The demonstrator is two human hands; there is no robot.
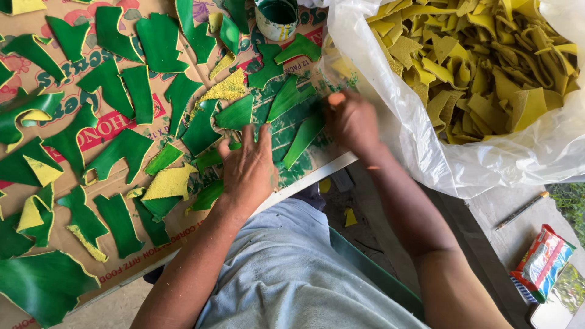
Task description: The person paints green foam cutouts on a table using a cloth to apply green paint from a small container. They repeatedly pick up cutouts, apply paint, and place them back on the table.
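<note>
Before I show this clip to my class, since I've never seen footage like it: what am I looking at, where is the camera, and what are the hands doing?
The one picture comes from a camera worn on a person's head, looking down over their lap. Both bare hands work on a flattened cardboard sheet covered with green-painted scraps, some with the yellow side up. The left hand presses flat on the scraps. The right hand has its grip on something small; what it is cannot be told. A paint pot stands above, and a plastic bag of yellow pieces lies to the right.

Bright even daylight, soft shadows, hands slightly blurred
</note>
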